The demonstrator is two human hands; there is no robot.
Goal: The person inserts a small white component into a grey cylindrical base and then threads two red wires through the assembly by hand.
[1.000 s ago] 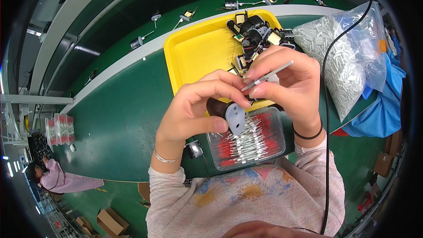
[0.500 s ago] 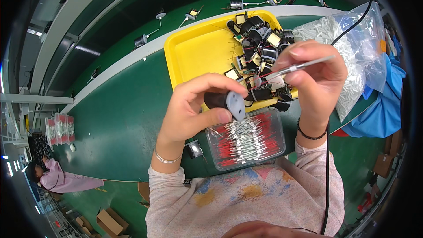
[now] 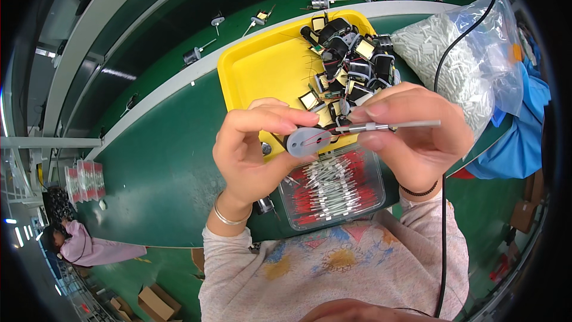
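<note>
My left hand (image 3: pixel 247 152) is closed round a black cylindrical part, its grey round end cap (image 3: pixel 307 144) turned toward my right hand. Small holes show in the cap. Pinched in the fingers of my right hand (image 3: pixel 420 137) is a thin metal-and-white probe (image 3: pixel 372 126), lying nearly level. Fine red wires run from its left end to the cap's holes; whether they pass through I cannot tell. Below both hands stands a clear plastic box (image 3: pixel 383 200) of similar probes with red leads.
Behind my hands a yellow tray (image 3: pixel 245 77) holds several black-and-grey assemblies. A clear bag of white tubes (image 3: pixel 438 53) lies at right. More assemblies (image 3: pixel 192 55) sit beyond the pale rail. A black cable (image 3: pixel 442 232) hangs by my right arm. Another person (image 3: pixel 89 244) is far left.
My hands have come together. The right hand lowered the probe to nearly level, its wire end now at the cap. The left hand turned the cap face more toward view.
</note>
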